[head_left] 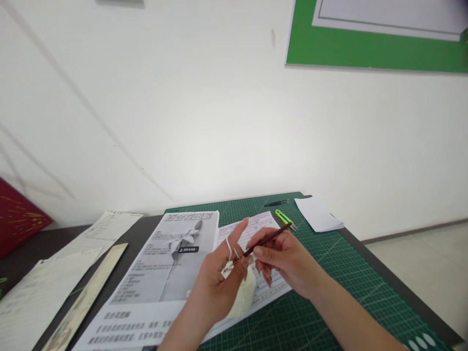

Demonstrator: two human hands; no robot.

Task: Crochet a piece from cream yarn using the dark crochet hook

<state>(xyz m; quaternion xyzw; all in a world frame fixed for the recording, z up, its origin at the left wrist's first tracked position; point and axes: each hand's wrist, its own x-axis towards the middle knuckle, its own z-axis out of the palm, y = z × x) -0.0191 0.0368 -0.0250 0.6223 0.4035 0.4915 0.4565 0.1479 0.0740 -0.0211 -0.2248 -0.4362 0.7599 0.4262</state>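
White yarn (228,247) loops round the raised index finger of my left hand (215,287). Its thumb and other fingers pinch the yarn close to the tip of a crochet hook. In my right hand (288,258), the dark handle of this crochet hook (269,237) slants down to the left, gripped between thumb and fingers. The hook tip meets the yarn at my left fingertips, though the stitches there are too small to make out. Partly hidden behind my left hand, a pale yellow ball of yarn (245,297) rests on the printed sheets.
A printed flower guide (142,280) and a lined sheet (272,282) lie on the green cutting mat (310,317). Beyond are green thread snips (282,217), dark tweezers (276,203) and white paper (318,214). Handwritten pages (47,287) and a long pale strip (87,297) lie left. A wall rises behind.
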